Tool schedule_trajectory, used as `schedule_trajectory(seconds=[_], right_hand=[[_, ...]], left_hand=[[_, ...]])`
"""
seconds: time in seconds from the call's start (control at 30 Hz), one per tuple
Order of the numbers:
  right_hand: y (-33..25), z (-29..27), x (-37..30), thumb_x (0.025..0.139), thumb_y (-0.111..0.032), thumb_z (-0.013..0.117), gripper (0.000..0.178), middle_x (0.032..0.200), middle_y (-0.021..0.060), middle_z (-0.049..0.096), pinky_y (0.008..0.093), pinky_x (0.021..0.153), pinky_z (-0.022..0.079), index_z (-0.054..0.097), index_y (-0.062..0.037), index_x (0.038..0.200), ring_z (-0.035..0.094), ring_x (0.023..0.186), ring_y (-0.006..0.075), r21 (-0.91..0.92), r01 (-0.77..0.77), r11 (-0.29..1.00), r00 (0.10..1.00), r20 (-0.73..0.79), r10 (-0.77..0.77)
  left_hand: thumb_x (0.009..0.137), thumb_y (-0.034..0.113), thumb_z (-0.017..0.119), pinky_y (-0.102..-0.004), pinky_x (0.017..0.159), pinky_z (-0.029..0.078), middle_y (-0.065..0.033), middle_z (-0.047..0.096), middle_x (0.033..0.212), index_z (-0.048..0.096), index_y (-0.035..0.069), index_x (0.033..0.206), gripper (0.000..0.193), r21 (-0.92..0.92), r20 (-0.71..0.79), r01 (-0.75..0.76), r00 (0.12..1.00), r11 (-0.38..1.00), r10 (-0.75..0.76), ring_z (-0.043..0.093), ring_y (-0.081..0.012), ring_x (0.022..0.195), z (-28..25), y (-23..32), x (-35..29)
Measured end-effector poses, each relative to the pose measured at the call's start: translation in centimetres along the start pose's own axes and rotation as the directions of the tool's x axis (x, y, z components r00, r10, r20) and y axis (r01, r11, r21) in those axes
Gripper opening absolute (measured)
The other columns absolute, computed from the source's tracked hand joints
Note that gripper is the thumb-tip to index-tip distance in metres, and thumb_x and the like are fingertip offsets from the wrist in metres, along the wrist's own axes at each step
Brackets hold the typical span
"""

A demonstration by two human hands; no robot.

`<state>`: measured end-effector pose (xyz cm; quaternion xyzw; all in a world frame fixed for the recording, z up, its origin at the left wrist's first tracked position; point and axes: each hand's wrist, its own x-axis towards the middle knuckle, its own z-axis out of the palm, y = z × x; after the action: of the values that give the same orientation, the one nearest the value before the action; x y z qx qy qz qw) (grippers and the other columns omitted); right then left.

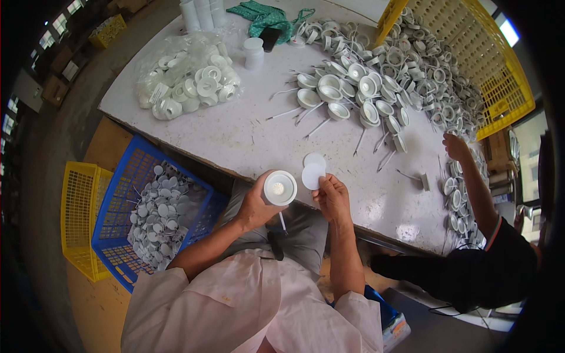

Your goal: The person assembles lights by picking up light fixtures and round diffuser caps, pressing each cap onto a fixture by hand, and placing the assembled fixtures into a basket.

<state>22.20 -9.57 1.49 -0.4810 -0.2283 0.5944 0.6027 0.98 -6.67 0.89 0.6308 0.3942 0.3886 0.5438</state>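
My left hand [259,201] curls partway open around the side of a round white housing [280,187], open face up, probably so I can see inside; its white lead [282,222] hangs below. My right hand [333,197], just beside it, is nearly closed, thumb and fingers pinching a thin white disc [312,176] near its edge, which seems to leave most of its face untouched. A second disc [315,159] shows just beyond; I can't tell whether I'm gripping it too. Farther past my right hand, white cupped fittings [368,86] crowd the worktop [265,141], apparently for easy reach.
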Motion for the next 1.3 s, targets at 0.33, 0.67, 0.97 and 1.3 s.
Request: schedule_trajectory(seconds=[0.33, 0.67, 0.97, 1.3], right_hand=[[1.3, 3.0, -2.7, 0.089, -0.014, 0.062, 0.015, 0.075, 0.0012, 0.059, 0.0194, 0.052, 0.045, 0.059, -0.0006, 0.096, 0.054, 0.059, 0.0058, -0.369, 0.014, 0.929, 1.000, -0.013, -0.020], [1.9, 3.5, -3.2, 0.082, -0.015, 0.068, 0.023, 0.071, 0.0059, 0.058, 0.0234, 0.052, 0.046, 0.053, 0.0005, 0.091, 0.055, 0.057, 0.0099, -0.383, 0.054, 0.922, 0.995, -0.061, -0.083], [2.2, 3.4, -3.4, 0.081, -0.014, 0.069, 0.024, 0.072, 0.0061, 0.058, 0.0238, 0.051, 0.045, 0.052, 0.0001, 0.090, 0.056, 0.057, 0.0106, -0.332, 0.048, 0.942, 0.994, -0.073, -0.077], [2.6, 3.7, -3.8, 0.082, -0.012, 0.068, 0.022, 0.075, 0.0064, 0.058, 0.0235, 0.051, 0.046, 0.052, -0.0004, 0.090, 0.056, 0.057, 0.0110, -0.251, 0.023, 0.968, 0.996, -0.083, -0.045]], left_hand=[[0.071, -0.003, 0.072, -0.0317, 0.098, 0.042, -0.0127, 0.047, 0.129, 0.031, 0.000, 0.138, 0.079, 0.034, 0.141, -0.003, 0.990, 0.999, -0.001, 0.048, -0.0184, 0.119, 0.8, -0.3, 0.1], [0.085, 0.017, 0.067, -0.0314, 0.092, 0.045, -0.0127, 0.054, 0.120, 0.037, 0.000, 0.135, 0.061, -0.034, 0.150, 0.056, 0.987, 0.998, -0.050, 0.053, -0.0184, 0.110, 0.9, 0.8, -0.2], [0.088, 0.018, 0.058, -0.0309, 0.088, 0.045, -0.0130, 0.060, 0.108, 0.047, 0.001, 0.126, 0.043, -0.134, 0.039, 0.060, 0.998, 0.989, -0.056, 0.057, -0.0180, 0.099, 1.3, 0.4, -0.5], [0.092, 0.017, 0.054, -0.0291, 0.086, 0.045, -0.0110, 0.061, 0.104, 0.050, 0.000, 0.124, 0.037, -0.124, 0.040, 0.053, 0.998, 0.991, -0.048, 0.056, -0.0156, 0.096, 1.1, 0.8, -0.6]])
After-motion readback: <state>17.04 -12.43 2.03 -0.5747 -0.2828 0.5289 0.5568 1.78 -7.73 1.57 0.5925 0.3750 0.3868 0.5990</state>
